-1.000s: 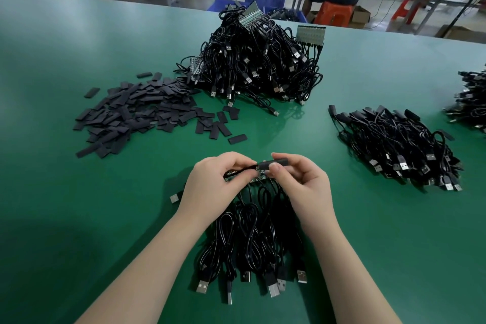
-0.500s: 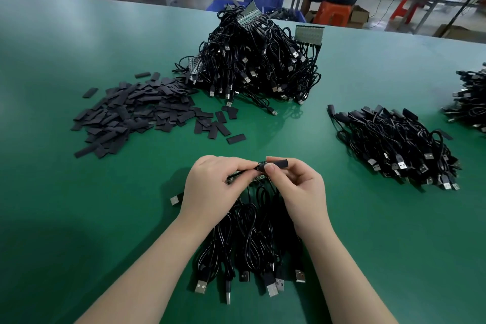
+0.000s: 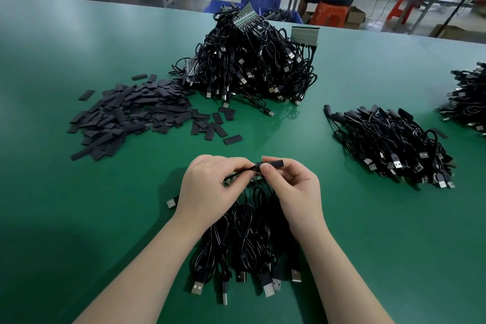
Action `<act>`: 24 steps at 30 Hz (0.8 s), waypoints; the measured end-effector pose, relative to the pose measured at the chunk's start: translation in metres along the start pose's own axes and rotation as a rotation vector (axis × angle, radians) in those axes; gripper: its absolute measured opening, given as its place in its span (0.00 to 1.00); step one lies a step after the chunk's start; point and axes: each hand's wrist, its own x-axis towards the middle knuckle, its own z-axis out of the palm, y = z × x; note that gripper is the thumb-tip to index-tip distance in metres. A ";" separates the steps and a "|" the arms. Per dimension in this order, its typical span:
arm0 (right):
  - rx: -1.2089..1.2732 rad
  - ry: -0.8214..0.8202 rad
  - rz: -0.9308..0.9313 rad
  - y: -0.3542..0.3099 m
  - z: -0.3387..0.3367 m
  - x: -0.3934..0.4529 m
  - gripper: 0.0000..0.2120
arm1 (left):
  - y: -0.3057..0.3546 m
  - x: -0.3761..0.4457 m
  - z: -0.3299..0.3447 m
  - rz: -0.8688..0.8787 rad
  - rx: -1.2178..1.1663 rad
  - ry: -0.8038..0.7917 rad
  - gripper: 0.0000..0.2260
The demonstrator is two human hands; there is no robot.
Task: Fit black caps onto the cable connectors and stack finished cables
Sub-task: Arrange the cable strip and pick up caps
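1. Right now, in the head view, the left hand [image 3: 210,187] is pinching a cable end between curled fingers, and the right hand [image 3: 292,189] is gripping a black cap [image 3: 273,162] between thumb and forefinger, sliding it onto the connector [image 3: 256,166].
2. To do this well, I'd say the left hand should be holding the connector steady and level while the right is pushing the cap straight along the cable's axis, not at a slant, until it seats fully.
3. The cap is sitting between the two hands, at about 11 o'clock from the right hand and 2 o'clock from the left, touching both sets of fingertips.
4. The bundle of cables [image 3: 249,239] being worked is lying under the wrists, trailing toward 6 o'clock.
5. Loose caps [image 3: 131,118] are lying at 10 o'clock from the hands, the uncapped heap [image 3: 249,60] at 12 o'clock, and the finished stack [image 3: 389,142] at 2 o'clock, well apart on the green table [image 3: 79,218].
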 end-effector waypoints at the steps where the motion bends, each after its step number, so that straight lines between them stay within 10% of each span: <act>1: -0.003 -0.003 -0.008 0.000 0.000 0.000 0.10 | 0.000 0.000 0.000 -0.003 0.002 -0.006 0.09; 24: 0.048 -0.047 0.047 -0.001 0.003 0.001 0.11 | 0.001 0.001 0.001 0.060 -0.008 0.049 0.09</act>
